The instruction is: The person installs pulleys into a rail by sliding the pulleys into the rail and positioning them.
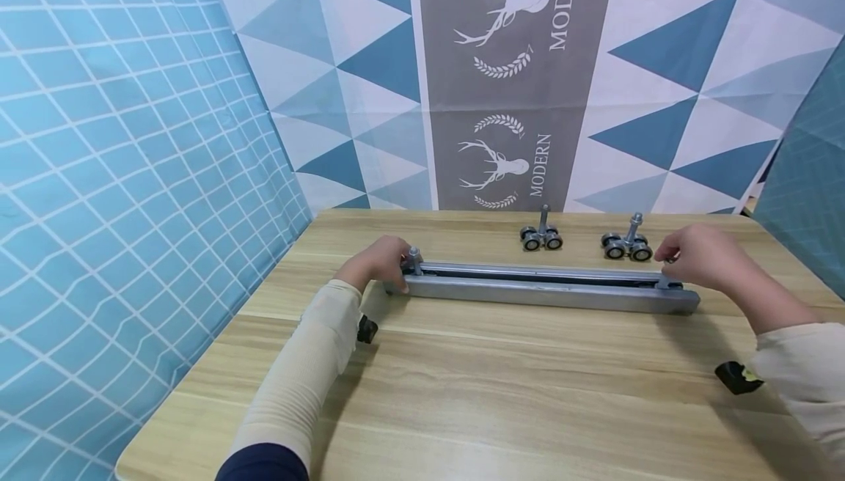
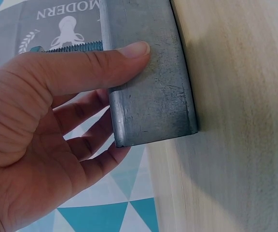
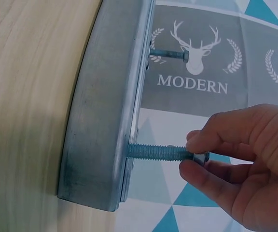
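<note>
A grey metal rail (image 1: 548,294) with an open slot along its top lies across the table. My left hand (image 1: 383,261) grips its left end; in the left wrist view the thumb lies over the near wall (image 2: 153,106) and the other fingers are behind. Beside that thumb a threaded bolt (image 2: 76,47) stands up from the slot. At the right end, my right hand (image 1: 703,254) pinches the top of another threaded bolt (image 3: 158,152), thumb and fingertips around its head end (image 3: 201,158). Whatever carries these bolts is mostly hidden inside the rail.
Two four-wheeled roller trolleys, one left (image 1: 543,235) and one right (image 1: 627,243), stand behind the rail with their bolts upward. The wooden table (image 1: 502,393) meets a patterned cloth (image 1: 508,136) at the back. A blue checked sheet (image 1: 119,173) hangs along the left side.
</note>
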`<state>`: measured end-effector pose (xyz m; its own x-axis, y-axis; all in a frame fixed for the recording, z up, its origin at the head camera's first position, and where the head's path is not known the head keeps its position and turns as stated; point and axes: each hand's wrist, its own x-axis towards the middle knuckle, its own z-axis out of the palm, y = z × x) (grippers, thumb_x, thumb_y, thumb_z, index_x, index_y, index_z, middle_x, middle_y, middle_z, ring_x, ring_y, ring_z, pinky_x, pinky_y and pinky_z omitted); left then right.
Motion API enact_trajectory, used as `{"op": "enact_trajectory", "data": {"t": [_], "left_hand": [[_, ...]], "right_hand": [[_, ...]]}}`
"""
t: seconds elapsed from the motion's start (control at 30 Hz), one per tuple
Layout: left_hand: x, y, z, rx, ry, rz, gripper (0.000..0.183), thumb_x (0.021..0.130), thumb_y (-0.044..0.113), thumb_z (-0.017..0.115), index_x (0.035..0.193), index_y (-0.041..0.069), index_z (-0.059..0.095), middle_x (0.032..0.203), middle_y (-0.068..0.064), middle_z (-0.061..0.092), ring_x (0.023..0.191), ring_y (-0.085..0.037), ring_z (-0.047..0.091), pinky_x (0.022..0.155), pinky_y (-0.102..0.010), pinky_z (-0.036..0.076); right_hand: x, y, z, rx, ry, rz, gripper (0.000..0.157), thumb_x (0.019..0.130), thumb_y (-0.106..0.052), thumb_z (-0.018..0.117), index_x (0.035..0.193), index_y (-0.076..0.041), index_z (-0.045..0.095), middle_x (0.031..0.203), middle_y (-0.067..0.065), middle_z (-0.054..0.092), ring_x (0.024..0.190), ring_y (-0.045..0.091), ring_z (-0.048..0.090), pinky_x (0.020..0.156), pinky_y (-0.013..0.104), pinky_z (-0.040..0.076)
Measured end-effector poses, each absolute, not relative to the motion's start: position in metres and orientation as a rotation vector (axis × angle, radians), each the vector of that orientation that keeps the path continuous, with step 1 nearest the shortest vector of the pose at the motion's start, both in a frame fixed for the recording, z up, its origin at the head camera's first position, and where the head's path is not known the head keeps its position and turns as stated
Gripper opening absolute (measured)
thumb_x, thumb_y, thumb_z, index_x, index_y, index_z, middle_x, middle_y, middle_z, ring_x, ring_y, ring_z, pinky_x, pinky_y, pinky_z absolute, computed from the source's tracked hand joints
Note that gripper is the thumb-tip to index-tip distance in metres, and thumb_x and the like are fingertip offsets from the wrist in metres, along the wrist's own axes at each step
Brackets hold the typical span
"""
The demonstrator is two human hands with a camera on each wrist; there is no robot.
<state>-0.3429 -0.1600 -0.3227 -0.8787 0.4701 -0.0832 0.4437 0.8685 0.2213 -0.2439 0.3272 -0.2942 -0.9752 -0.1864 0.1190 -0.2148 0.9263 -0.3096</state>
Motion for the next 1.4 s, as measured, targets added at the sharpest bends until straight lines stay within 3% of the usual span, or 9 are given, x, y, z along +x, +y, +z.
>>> {"op": "enact_trajectory", "data": {"t": [0.6, 0.8, 1.4], "left_hand": [[-0.342, -0.159, -0.322, 0.681, 2.905, 0.297, 0.043, 0.062, 0.012, 0.092, 0.100, 0.007, 0.072, 0.100, -0.006, 0.067, 0.087, -0.019, 0.058, 0.082, -0.037, 0.051], [-0.342, -0.158, -0.323, 0.697, 2.909, 0.291, 0.040, 0.062, 0.012, 0.092, 0.096, 0.007, 0.071, 0.098, -0.006, 0.066, 0.084, -0.020, 0.057, 0.079, -0.036, 0.051], [-0.342, -0.160, -0.322, 0.751, 2.911, 0.254, 0.054, 0.063, 0.014, 0.092, 0.114, 0.015, 0.073, 0.103, -0.002, 0.068, 0.089, -0.017, 0.059, 0.083, -0.035, 0.051]], "right_hand": [[-0.245, 0.308, -0.298, 0.355, -2.938, 0.528, 0.014, 0.076, 0.004, 0.069, 0.089, 0.008, 0.072, 0.082, 0.015, 0.067, 0.063, 0.021, 0.053, 0.053, 0.036, 0.044], [-0.246, 0.306, -0.298, 0.384, -2.933, 0.512, 0.012, 0.076, 0.004, 0.070, 0.088, 0.006, 0.073, 0.080, 0.013, 0.067, 0.065, 0.021, 0.055, 0.056, 0.039, 0.047], [-0.246, 0.303, -0.299, 0.515, -2.905, 0.410, 0.013, 0.076, 0.006, 0.068, 0.086, 0.001, 0.074, 0.081, 0.011, 0.068, 0.062, 0.016, 0.052, 0.054, 0.035, 0.042]]}}
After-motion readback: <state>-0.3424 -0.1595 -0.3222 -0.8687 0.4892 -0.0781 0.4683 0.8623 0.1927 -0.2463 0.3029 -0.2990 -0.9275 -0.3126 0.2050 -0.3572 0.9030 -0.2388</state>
